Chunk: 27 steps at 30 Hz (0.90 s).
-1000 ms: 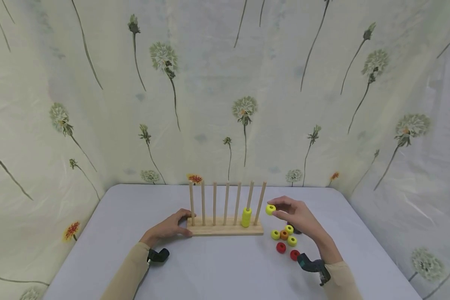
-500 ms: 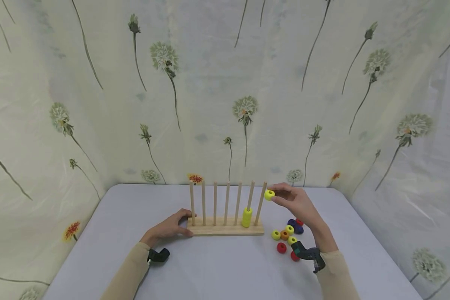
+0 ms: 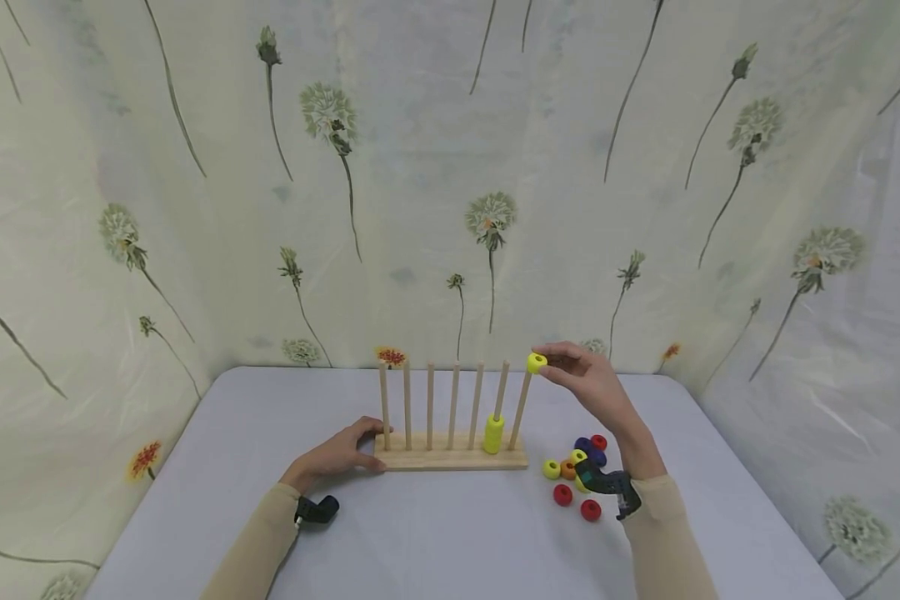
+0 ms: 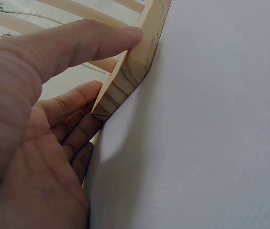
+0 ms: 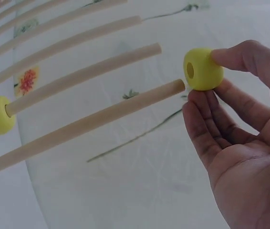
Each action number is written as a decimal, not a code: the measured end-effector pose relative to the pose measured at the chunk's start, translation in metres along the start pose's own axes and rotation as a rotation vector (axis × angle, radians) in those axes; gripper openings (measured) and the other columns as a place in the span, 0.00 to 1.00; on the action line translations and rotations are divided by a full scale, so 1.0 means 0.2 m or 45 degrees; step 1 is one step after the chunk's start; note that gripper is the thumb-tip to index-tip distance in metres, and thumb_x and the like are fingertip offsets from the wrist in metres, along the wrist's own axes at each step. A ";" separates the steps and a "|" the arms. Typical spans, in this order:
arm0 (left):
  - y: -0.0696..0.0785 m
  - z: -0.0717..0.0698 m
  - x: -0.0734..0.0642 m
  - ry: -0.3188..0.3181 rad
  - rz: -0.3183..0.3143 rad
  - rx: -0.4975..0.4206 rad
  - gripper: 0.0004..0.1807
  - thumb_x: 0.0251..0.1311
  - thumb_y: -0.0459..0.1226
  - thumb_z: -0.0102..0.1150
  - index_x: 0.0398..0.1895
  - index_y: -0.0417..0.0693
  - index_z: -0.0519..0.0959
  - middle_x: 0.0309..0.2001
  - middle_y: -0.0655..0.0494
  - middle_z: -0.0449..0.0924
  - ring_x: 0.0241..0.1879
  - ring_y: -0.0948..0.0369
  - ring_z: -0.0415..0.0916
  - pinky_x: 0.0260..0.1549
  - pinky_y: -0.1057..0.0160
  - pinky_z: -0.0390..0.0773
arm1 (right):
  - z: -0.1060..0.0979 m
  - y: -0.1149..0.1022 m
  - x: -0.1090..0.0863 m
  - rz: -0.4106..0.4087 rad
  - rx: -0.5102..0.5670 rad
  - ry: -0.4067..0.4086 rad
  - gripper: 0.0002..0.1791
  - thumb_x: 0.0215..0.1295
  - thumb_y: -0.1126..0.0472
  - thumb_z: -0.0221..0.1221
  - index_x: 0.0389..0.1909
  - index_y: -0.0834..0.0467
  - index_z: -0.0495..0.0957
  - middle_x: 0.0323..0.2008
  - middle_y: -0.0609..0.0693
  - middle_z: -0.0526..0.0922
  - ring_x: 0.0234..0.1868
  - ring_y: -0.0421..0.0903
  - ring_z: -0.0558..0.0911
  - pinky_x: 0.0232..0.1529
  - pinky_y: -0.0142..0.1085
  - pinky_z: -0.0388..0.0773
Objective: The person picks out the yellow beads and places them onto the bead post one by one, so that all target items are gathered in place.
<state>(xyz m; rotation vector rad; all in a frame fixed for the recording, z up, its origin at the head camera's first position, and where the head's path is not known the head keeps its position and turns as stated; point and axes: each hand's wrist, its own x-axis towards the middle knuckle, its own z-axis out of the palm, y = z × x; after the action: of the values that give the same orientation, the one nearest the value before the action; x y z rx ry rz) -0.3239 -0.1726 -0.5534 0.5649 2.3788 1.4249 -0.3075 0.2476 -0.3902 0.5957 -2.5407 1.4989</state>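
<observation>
My right hand [image 3: 588, 383] pinches a yellow bead [image 5: 204, 69] between thumb and fingers. The bead is right at the top end of the rightmost wooden peg [image 5: 101, 117], its hole facing the peg tip in the right wrist view. A wooden base [image 3: 450, 461] carries a row of several upright pegs. Yellow beads [image 3: 493, 435] are stacked on the second peg from the right. At the base's left end, my left hand [image 3: 341, 452] grips the wood, thumb on the front side and fingers behind, as the left wrist view [image 4: 120, 83] also shows.
Loose beads lie on the white table [image 3: 420, 542] right of the base: yellow [image 3: 551, 469], orange [image 3: 567, 470], dark blue [image 3: 597, 458] and red [image 3: 562, 495]. My right wrist's camera [image 3: 607, 483] overlaps some of them. A flower-printed cloth [image 3: 420, 208] hangs behind the table.
My right hand has risen with the yellow bead, from beside the rightmost peg up to its tip. More of the loose blue and red beads now show. My left hand has stayed put.
</observation>
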 end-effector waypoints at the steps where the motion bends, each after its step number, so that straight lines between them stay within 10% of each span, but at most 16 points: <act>1: 0.00 0.00 0.00 0.001 0.001 0.002 0.37 0.45 0.41 0.75 0.60 0.47 0.69 0.64 0.49 0.66 0.70 0.49 0.56 0.69 0.45 0.52 | 0.00 0.00 0.01 -0.001 0.004 0.000 0.21 0.65 0.49 0.61 0.57 0.50 0.77 0.51 0.50 0.80 0.49 0.39 0.80 0.51 0.26 0.75; 27: -0.02 0.00 0.01 0.001 0.001 0.005 0.36 0.46 0.41 0.74 0.61 0.48 0.69 0.64 0.50 0.66 0.69 0.51 0.57 0.68 0.46 0.53 | 0.11 -0.02 0.10 -0.028 0.131 -0.037 0.21 0.63 0.52 0.63 0.56 0.54 0.78 0.51 0.53 0.80 0.48 0.39 0.81 0.49 0.28 0.77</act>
<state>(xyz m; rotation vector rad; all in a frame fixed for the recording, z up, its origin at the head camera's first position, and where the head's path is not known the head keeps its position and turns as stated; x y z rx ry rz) -0.3260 -0.1736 -0.5576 0.5667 2.3830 1.4216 -0.3219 0.2215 -0.3919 0.6621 -2.4816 1.6332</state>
